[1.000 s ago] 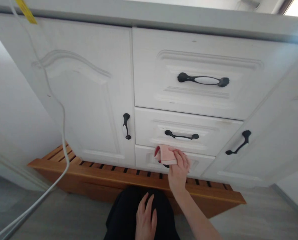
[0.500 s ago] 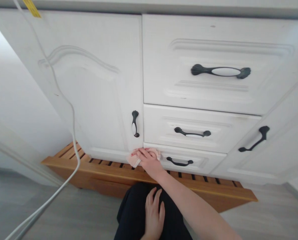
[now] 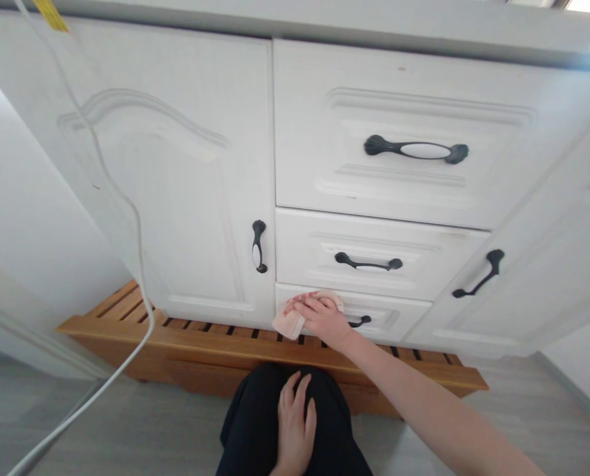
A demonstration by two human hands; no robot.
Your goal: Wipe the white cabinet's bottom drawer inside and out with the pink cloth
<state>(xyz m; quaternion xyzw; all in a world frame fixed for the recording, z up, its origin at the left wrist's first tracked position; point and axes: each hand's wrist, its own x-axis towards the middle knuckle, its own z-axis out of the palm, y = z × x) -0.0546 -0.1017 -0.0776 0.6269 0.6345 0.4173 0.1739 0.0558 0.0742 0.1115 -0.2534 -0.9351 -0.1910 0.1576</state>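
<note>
A pale pink cloth (image 3: 291, 322) with reddish marks is pressed against the lowest drawer (image 3: 394, 316) by my right hand (image 3: 324, 318). The fingers lie over the cloth and hold it, just left of that drawer's dark handle (image 3: 361, 322), which is partly covered by the hand. My left hand (image 3: 295, 420) rests on my dark-trousered legs (image 3: 245, 423), fingers stretched out and holding nothing.
Above are two more drawers with dark handles (image 3: 416, 150). A cabinet door (image 3: 176, 198) stands to the left, another (image 3: 537, 264) to the right. A slatted wooden bench (image 3: 200, 347) runs along the cabinet's foot. A white cable (image 3: 139, 244) hangs down at the left.
My right hand has slid the cloth to the right, from the edge of the left door onto the lowest drawer. The left hand stays on my legs. The view has shifted slightly.
</note>
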